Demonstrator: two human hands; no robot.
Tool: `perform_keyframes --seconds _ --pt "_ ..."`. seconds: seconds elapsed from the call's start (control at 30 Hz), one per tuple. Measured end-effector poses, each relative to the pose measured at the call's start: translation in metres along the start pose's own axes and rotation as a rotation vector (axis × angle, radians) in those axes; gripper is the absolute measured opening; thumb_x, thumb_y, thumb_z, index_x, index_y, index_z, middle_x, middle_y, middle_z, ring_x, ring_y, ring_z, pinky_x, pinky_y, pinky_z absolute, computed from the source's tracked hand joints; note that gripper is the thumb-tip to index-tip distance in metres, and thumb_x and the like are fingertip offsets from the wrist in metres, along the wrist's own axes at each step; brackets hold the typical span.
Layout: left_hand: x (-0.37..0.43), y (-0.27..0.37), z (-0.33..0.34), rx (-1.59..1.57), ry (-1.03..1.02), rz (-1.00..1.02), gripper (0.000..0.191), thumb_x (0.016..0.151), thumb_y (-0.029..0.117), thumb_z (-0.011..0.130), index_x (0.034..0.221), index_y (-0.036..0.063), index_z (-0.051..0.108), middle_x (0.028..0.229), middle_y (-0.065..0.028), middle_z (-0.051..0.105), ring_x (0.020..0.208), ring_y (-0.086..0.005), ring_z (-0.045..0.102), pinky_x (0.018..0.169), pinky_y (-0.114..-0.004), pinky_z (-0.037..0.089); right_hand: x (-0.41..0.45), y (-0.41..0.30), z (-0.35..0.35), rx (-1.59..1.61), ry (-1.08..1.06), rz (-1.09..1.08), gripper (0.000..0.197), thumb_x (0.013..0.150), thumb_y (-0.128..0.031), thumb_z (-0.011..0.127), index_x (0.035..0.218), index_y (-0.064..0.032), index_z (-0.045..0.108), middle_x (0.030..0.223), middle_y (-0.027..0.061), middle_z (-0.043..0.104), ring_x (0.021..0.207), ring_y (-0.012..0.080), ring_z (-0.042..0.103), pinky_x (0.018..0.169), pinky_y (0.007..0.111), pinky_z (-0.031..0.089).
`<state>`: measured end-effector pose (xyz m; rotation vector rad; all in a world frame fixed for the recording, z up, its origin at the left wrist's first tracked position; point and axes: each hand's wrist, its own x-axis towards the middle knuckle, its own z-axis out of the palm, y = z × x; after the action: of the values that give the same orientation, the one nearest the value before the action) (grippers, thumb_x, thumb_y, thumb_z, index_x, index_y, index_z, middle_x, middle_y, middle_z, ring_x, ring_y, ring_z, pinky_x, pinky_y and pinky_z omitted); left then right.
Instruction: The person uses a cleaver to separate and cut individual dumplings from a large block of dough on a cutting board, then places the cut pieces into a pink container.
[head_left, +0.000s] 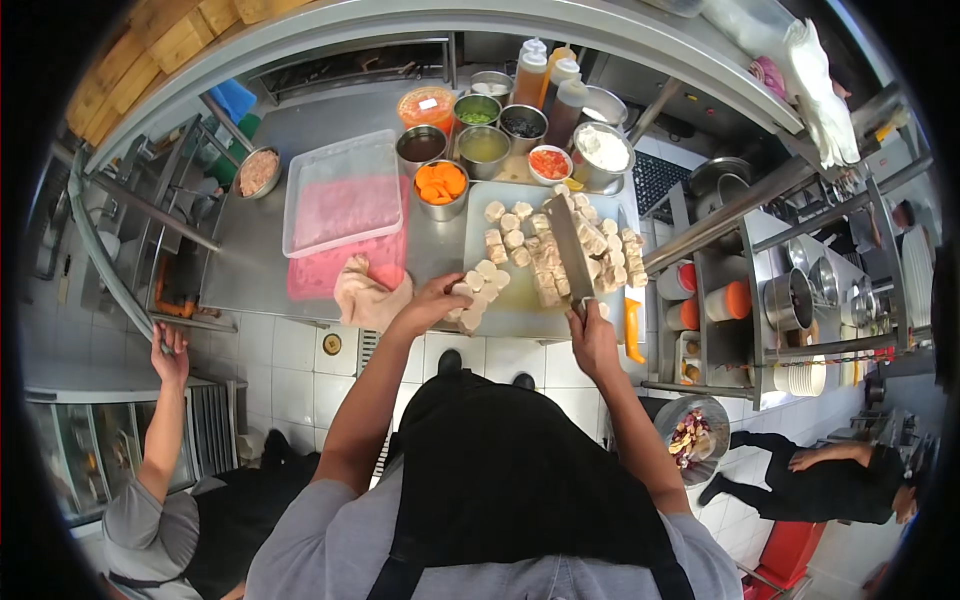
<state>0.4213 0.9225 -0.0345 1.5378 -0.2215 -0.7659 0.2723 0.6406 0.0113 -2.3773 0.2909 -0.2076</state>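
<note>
My right hand (595, 341) grips the handle of a broad cleaver (571, 247), its blade lying over and beside cut pale food pieces (546, 274) on a whitish cutting board (517, 322). My left hand (431, 301) is at the board's left edge, its fingers touching a small group of round pale slices (486, 289); whether it grips any of them I cannot tell. A crumpled cloth (367, 292) lies left of that hand. The orange handle (634, 330) of another tool sticks out at the board's right edge.
Behind the board stand a steel pot of carrot slices (440, 182), a bowl of white powder (602, 148) and squeeze bottles (531, 71). A clear plastic container (343, 193) rests on a pink lid at left. One person (169, 480) is at lower left, another (832, 476) at right.
</note>
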Motion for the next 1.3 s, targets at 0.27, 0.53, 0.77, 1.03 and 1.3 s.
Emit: perform_keyframes --seconds 0.27,0.53,0.77,1.03,1.3 --pt "-0.013 -0.008 0.006 -0.151 0.290 -0.132 0.048 0.083 0.013 0.074 0.124 -0.0033 0.056 0.108 -0.0123 0.067 0.089 -0.0192 0.069 0.065 -0.032 0.058 -0.032 -0.023 0.022 0.097 -0.268 -0.071 0.027 0.097 -0.022 0.059 0.103 0.0004 0.045 0.079 0.0293 0.063 0.075 0.0502 0.061 0.065 0.057 0.047" --pt "-0.001 0.005 -0.002 0.004 0.269 -0.185 0.047 0.083 0.020 0.078 0.121 -0.0022 0.062 0.101 -0.0097 0.069 0.085 -0.0152 0.066 0.066 -0.030 0.053 -0.007 -0.046 0.033 0.006 -0.201 -0.069 0.027 0.098 -0.021 0.057 0.105 0.0015 0.045 0.077 0.0291 0.064 0.072 0.0495 0.062 0.063 0.057 0.047" --pt "-0.003 0.026 0.004 0.153 0.331 -0.034 0.050 0.080 0.016 0.080 0.118 -0.0094 0.060 0.098 -0.0138 0.069 0.084 -0.0188 0.067 0.070 -0.030 0.053 -0.006 0.012 0.074 -0.047 -0.341 -0.116 0.031 0.097 -0.025 0.056 0.105 0.0020 0.044 0.078 0.0302 0.065 0.072 0.0506 0.062 0.065 0.059 0.048" --pt "-0.014 -0.026 0.005 -0.322 0.340 -0.069 0.053 0.083 0.012 0.077 0.126 -0.0080 0.053 0.105 -0.0149 0.066 0.086 -0.0231 0.069 0.071 -0.033 0.060 0.010 -0.025 0.041 0.134 -0.208 -0.171 0.026 0.097 -0.020 0.059 0.106 0.0019 0.047 0.083 0.0261 0.067 0.075 0.0489 0.063 0.064 0.054 0.050" --pt "0.001 -0.021 0.020 -0.192 0.371 -0.071 0.032 0.085 0.011 0.073 0.108 -0.0085 0.063 0.088 -0.0122 0.068 0.070 -0.0174 0.068 0.056 -0.031 0.058 -0.004 -0.032 0.063 -0.071 -0.303 -0.078 0.030 0.099 -0.023 0.055 0.108 0.0015 0.042 0.078 0.0288 0.065 0.072 0.0497 0.063 0.064 0.058 0.050"
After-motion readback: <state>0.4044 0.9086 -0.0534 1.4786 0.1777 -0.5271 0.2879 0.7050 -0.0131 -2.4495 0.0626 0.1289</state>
